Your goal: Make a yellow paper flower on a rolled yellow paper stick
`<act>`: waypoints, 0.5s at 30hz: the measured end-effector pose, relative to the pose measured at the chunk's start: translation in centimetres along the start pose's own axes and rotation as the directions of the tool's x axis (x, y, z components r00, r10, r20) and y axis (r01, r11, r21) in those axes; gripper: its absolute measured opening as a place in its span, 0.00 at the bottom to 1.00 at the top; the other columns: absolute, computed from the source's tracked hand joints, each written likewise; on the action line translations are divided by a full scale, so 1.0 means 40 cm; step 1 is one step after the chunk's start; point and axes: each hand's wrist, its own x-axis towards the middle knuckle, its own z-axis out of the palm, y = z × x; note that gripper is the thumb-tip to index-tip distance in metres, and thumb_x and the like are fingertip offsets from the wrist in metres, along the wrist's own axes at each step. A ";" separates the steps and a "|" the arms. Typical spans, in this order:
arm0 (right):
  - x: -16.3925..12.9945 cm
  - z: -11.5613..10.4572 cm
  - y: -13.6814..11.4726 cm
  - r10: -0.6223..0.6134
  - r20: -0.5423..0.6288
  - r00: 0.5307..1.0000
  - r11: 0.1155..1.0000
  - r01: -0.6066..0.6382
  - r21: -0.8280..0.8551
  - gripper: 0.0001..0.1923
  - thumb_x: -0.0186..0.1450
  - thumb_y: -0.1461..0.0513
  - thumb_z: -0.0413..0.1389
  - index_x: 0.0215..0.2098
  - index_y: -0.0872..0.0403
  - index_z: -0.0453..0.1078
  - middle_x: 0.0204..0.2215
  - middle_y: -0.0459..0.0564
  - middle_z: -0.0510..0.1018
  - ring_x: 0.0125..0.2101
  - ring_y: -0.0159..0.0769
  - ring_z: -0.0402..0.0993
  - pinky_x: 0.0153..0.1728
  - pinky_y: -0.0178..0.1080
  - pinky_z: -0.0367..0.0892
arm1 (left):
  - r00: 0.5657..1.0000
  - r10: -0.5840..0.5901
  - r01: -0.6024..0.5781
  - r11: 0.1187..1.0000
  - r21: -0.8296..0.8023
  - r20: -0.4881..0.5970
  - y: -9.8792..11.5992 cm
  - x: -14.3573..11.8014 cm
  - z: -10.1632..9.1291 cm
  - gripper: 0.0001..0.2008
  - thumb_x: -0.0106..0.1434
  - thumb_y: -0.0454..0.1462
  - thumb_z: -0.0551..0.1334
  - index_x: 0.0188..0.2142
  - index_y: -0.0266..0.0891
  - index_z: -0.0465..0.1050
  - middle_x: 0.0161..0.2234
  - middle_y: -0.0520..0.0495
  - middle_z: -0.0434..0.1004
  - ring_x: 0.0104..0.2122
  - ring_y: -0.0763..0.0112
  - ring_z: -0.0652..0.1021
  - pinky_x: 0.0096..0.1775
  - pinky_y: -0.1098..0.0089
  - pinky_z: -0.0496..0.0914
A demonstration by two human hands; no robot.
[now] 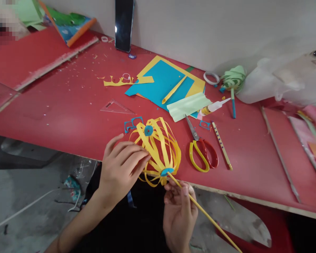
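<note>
Yellow paper ball [158,149] sits on stick [200,209] tip. Right hand [179,207] pinches stick, slanting down-right. Left hand [121,168] fingers touch ball's left side.

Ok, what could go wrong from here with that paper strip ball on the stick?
The left hand presses on the thin strips of the yellow paper ball; they could crease or tear. The right hand pinches the yellow stick near the blue disc, a joint that might slip. The ball overhangs the table edge.
</note>
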 end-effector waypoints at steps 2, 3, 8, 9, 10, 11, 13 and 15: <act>0.002 0.000 0.000 -0.005 0.002 1.000 1.000 0.005 -0.012 0.09 0.62 0.56 0.61 0.35 0.54 0.72 0.30 0.51 0.82 0.25 0.35 0.79 0.18 0.31 0.67 | 1.000 -0.009 0.009 1.000 -0.012 0.004 0.001 -0.001 -0.001 0.05 0.61 0.31 0.64 0.35 0.44 0.72 0.34 0.53 0.80 0.36 0.68 0.78 0.54 0.53 0.65; 0.003 -0.001 0.000 -0.003 0.001 1.000 1.000 0.003 -0.011 0.10 0.62 0.56 0.61 0.34 0.54 0.72 0.30 0.51 0.82 0.25 0.35 0.79 0.18 0.31 0.67 | 1.000 -0.013 0.013 1.000 -0.024 0.005 0.002 0.000 -0.002 0.05 0.61 0.32 0.64 0.35 0.44 0.72 0.34 0.53 0.80 0.36 0.68 0.78 0.54 0.53 0.65; 0.007 -0.002 0.000 0.003 -0.030 1.000 1.000 -0.003 0.006 0.09 0.62 0.56 0.61 0.35 0.53 0.73 0.29 0.50 0.82 0.25 0.34 0.78 0.19 0.31 0.66 | 0.999 -0.044 0.048 0.985 -0.163 0.027 0.009 0.006 0.001 0.05 0.62 0.31 0.63 0.37 0.43 0.71 0.35 0.51 0.79 0.38 0.68 0.77 0.54 0.55 0.67; 0.006 -0.002 -0.001 -0.006 -0.037 0.999 1.000 0.006 0.005 0.09 0.62 0.56 0.61 0.35 0.53 0.73 0.29 0.49 0.82 0.26 0.34 0.78 0.19 0.31 0.66 | 0.998 -0.050 0.054 0.980 -0.190 0.027 0.010 0.007 0.002 0.06 0.62 0.30 0.62 0.38 0.42 0.72 0.36 0.51 0.79 0.39 0.68 0.77 0.53 0.56 0.68; 0.005 -0.002 -0.001 -0.016 -0.042 0.999 1.000 0.016 0.004 0.09 0.63 0.56 0.61 0.36 0.53 0.73 0.30 0.49 0.82 0.26 0.34 0.78 0.18 0.30 0.66 | 0.998 -0.053 0.057 0.976 -0.210 0.024 0.012 0.008 0.004 0.07 0.62 0.30 0.62 0.39 0.42 0.72 0.36 0.50 0.79 0.39 0.69 0.76 0.53 0.56 0.68; 0.004 -0.002 -0.001 -0.024 -0.044 0.999 1.000 0.025 0.005 0.09 0.63 0.55 0.60 0.36 0.53 0.72 0.30 0.49 0.82 0.26 0.34 0.78 0.18 0.30 0.66 | 0.998 -0.054 0.058 0.973 -0.225 0.023 0.014 0.008 0.006 0.08 0.62 0.30 0.62 0.40 0.42 0.72 0.37 0.50 0.79 0.39 0.69 0.76 0.53 0.57 0.68; 0.002 -0.002 0.001 -0.030 -0.043 0.999 0.999 0.030 0.018 0.09 0.63 0.55 0.60 0.36 0.52 0.72 0.30 0.49 0.82 0.26 0.34 0.78 0.18 0.30 0.66 | 0.998 -0.057 0.063 0.967 -0.248 0.032 0.018 0.009 0.011 0.08 0.62 0.30 0.62 0.41 0.41 0.72 0.37 0.50 0.79 0.39 0.69 0.77 0.53 0.57 0.68; 0.001 -0.001 0.004 -0.020 -0.041 0.999 0.999 0.021 0.043 0.08 0.63 0.56 0.60 0.37 0.51 0.73 0.32 0.49 0.82 0.27 0.33 0.78 0.18 0.29 0.66 | 0.997 -0.050 0.064 0.962 -0.265 0.058 0.023 0.009 0.015 0.08 0.63 0.30 0.61 0.42 0.42 0.72 0.36 0.50 0.79 0.38 0.69 0.77 0.54 0.57 0.67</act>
